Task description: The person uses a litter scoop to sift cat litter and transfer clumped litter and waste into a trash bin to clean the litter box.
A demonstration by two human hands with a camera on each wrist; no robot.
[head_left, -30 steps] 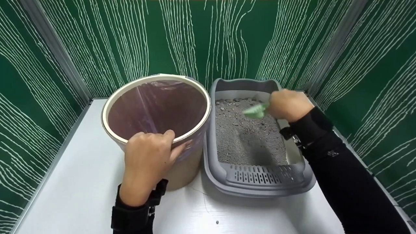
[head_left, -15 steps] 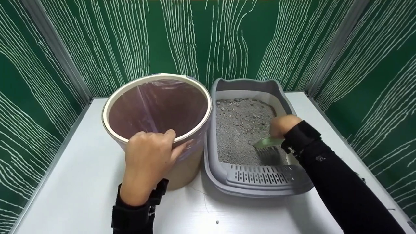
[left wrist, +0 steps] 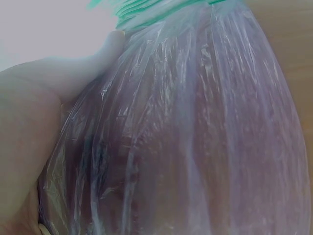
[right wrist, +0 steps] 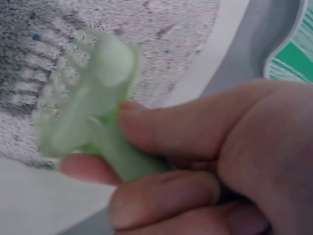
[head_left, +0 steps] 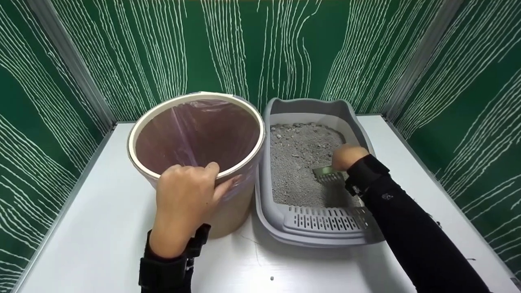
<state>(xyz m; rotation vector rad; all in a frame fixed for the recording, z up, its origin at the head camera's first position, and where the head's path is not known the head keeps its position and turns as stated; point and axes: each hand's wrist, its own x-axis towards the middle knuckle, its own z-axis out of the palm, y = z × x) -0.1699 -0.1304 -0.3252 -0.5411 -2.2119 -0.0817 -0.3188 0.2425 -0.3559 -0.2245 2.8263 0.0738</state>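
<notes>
My left hand [head_left: 185, 199] grips the near rim of a round bin [head_left: 230, 219], fingers hooked over the edge and thumb outside. A thin clear plastic bag [left wrist: 195, 137] lines the bin and hangs wrinkled over its outer side. My right hand [head_left: 348, 156] holds a green slotted litter scoop [head_left: 325, 172] low over the grey litter [head_left: 291, 171] in the litter box. In the right wrist view the thumb and curled fingers wrap the handle of the scoop [right wrist: 105, 93], and its tines lie against the litter.
The grey litter box [head_left: 264, 171] stands right beside the bin on a white table [head_left: 93, 203]. A slotted step [head_left: 321, 219] forms its front end. Green walls with white lines [head_left: 285, 49] enclose the table. A small crumb [head_left: 272, 278] lies near the front.
My right hand has brought the scoop from over the middle of the box down and nearer to the litter's front part, then slightly left. The left hand has stayed on the rim.
</notes>
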